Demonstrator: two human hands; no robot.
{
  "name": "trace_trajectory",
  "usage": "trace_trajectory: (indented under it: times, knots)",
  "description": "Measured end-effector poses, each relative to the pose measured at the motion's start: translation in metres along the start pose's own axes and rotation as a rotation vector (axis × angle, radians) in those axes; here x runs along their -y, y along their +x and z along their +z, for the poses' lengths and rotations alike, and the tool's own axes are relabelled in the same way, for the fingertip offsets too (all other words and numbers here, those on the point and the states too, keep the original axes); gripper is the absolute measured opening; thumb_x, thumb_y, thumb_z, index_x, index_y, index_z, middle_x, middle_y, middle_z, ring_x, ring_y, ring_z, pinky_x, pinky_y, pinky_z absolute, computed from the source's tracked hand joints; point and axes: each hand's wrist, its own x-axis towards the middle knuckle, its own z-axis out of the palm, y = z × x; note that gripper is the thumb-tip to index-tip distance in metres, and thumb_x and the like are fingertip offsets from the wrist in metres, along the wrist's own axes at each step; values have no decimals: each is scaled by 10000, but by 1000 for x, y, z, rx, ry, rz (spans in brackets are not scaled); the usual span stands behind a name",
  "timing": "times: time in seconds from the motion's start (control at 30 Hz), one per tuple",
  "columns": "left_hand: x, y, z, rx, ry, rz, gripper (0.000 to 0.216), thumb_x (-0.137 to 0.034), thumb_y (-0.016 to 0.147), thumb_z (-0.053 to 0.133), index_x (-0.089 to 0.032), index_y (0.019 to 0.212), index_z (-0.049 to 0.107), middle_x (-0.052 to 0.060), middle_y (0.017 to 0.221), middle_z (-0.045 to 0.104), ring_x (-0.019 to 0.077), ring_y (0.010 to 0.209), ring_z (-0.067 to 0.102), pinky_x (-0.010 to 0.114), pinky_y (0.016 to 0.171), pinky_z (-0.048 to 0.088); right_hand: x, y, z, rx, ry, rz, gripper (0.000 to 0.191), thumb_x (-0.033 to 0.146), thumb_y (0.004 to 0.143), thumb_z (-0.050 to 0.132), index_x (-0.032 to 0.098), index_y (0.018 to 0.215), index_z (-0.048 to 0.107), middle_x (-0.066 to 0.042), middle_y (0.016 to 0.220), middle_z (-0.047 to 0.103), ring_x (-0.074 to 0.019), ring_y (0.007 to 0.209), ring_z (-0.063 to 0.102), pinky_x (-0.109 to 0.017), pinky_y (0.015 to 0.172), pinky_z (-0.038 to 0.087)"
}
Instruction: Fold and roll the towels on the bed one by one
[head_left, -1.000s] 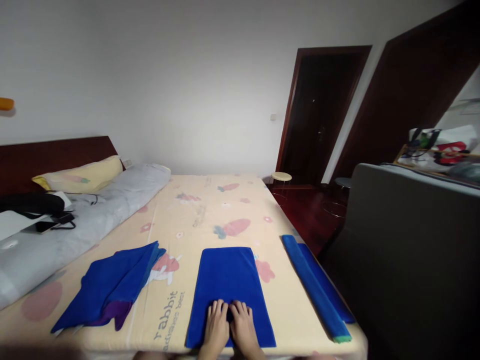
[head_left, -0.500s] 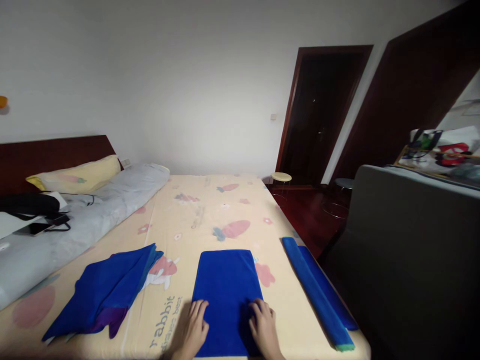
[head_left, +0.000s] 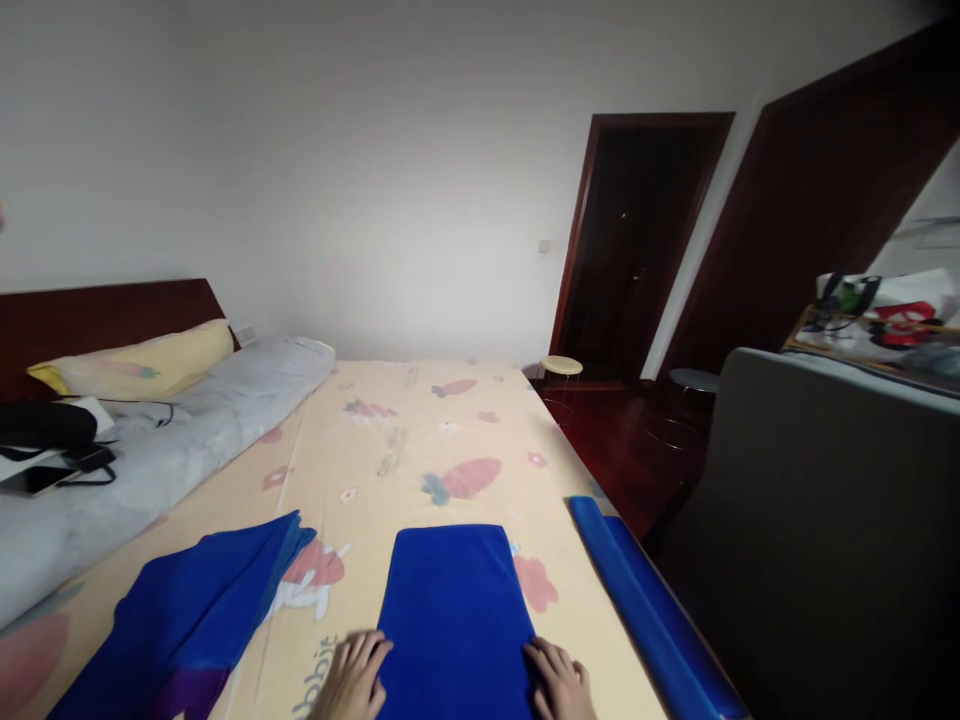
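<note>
A folded blue towel (head_left: 454, 610) lies flat on the bed in front of me. My left hand (head_left: 352, 680) rests at its near left edge, fingers stretched out and touching the cloth. At the near right edge my right hand (head_left: 561, 680) lies with its fingers extended against the towel. Neither hand holds anything. Both hands are cut off by the bottom of the view.
A loose heap of blue cloth (head_left: 176, 615) lies to the left, a rolled blue towel (head_left: 645, 610) along the bed's right edge. The cream printed sheet (head_left: 420, 440) stretches ahead. A grey rolled duvet (head_left: 150, 450), pillow and black bag sit at left. A grey sofa (head_left: 825, 520) stands right.
My hands have slid apart from the towel's middle to its left and right edges. The view has tipped up, so the towels sit lower in frame.
</note>
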Motion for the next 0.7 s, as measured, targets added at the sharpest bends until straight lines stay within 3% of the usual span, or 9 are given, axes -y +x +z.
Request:
trace_trajectory:
  times: [0.1,0.2,0.3,0.37,0.43,0.6,0.7]
  knots:
    - [3,8,-2,-35,-9,23,510,-127,757,463,-361,1199,561,-29,1248,635,196,1168,547,353,995,421,6,14,-3,-36,-5,-1,400,281,822,446,299,1187,609,-66,1289,599,-270,1211,508,-444,991,380]
    - [-29,42,2,-25,-41,8,568,-105,742,441,-317,1259,538,-4,1318,600,200,1229,509,359,1042,395,51,47,3,-56,15,-42,465,183,787,428,287,1210,592,-57,1308,583,-244,1221,495,-412,1022,357]
    - [-67,85,14,73,-77,-28,685,-79,701,435,-269,1359,456,17,1434,503,213,1339,403,392,1122,310,102,83,15,-17,60,-118,596,106,721,428,314,1269,538,-26,1350,551,-222,1241,470,-394,1055,318]
    - [-78,102,22,123,-102,-40,694,-89,700,447,-256,1374,441,27,1456,479,226,1363,374,418,1141,280,115,98,24,27,80,-140,609,111,714,441,332,1274,528,-18,1363,542,-228,1245,464,-411,1067,298]
    - [-67,105,27,105,-107,-34,613,-133,753,456,-269,1350,467,34,1428,511,229,1335,413,425,1122,311,104,103,27,43,67,-136,572,146,729,460,339,1261,540,-19,1366,542,-242,1250,462,-432,1072,290]
    - [16,72,21,-105,-31,-1,397,-298,886,435,-335,1269,531,12,1295,617,200,1196,541,372,998,450,5,86,15,-84,-22,-41,431,313,831,439,308,1240,576,-53,1326,579,-266,1215,504,-440,1005,369]
    - [43,66,16,-169,-5,-1,370,-263,870,447,-326,1211,576,5,1248,644,194,1169,560,355,971,470,-25,83,10,-195,-86,11,401,307,826,445,314,1193,606,-60,1306,593,-286,1201,512,-471,977,386]
